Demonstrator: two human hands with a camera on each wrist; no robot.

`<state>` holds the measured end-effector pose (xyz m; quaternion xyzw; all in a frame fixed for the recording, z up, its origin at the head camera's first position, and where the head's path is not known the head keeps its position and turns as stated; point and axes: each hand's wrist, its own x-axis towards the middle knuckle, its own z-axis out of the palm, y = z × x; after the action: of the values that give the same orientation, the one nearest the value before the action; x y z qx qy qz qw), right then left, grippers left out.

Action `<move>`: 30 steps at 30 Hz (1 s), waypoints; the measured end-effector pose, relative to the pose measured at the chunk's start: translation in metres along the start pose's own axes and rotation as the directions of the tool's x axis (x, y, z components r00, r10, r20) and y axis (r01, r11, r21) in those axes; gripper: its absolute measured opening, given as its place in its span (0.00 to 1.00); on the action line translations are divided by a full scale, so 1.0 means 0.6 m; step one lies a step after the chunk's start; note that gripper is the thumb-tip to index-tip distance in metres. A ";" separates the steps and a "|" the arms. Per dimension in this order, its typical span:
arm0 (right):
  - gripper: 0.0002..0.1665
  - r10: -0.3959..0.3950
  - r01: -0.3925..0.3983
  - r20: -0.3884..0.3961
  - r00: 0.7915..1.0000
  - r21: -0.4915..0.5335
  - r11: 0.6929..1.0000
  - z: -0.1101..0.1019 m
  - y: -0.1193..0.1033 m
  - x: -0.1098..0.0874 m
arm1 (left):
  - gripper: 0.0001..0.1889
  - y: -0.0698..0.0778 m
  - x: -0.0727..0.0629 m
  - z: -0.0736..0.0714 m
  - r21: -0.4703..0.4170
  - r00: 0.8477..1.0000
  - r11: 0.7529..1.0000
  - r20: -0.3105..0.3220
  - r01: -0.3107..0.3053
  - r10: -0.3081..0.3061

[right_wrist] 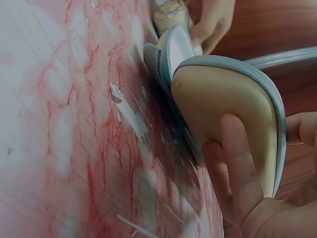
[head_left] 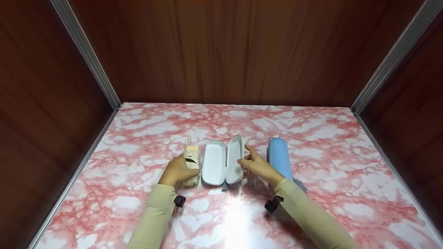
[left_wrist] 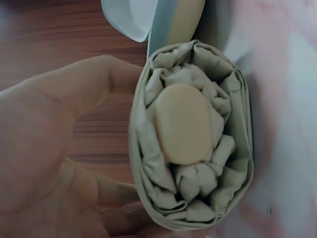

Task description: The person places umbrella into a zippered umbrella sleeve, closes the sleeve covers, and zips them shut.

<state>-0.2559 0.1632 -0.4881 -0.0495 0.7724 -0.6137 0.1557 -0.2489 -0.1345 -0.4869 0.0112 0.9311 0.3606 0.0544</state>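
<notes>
A cream folded umbrella lies on the table, and my left hand grips it from above with thumb and fingers on its sides. The left wrist view shows the umbrella's end, rolled fabric around a smooth oval tip. To its right is an unfolded case with a white inside. My right hand holds the raised lid of that case by its edge. In the right wrist view, fingers press the lid's tan outer side, while the thumb is over its rim.
A closed blue case lies just right of my right hand, with a grey strap at its near end. Brown wood-look panels and metal edge strips bound the red-and-white marbled table.
</notes>
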 end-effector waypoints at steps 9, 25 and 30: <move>0.50 -0.016 0.016 -0.013 1.000 -0.023 1.000 0.000 0.001 0.000 | 0.41 0.003 0.005 0.005 0.082 1.000 0.997 -0.026 0.005 -0.003; 0.50 -0.012 0.010 -0.021 1.000 -0.066 0.998 0.001 0.002 -0.002 | 0.41 -0.005 0.005 -0.005 0.062 0.999 0.998 -0.047 0.007 -0.005; 0.50 -0.006 0.006 -0.003 1.000 -0.023 1.000 0.001 0.002 -0.001 | 0.49 0.000 0.001 -0.013 0.087 0.997 0.996 -0.073 -0.024 0.031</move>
<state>-0.2551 0.1630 -0.4894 -0.0526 0.7796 -0.6052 0.1522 -0.2502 -0.1396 -0.4813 0.0130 0.9469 0.3210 0.0141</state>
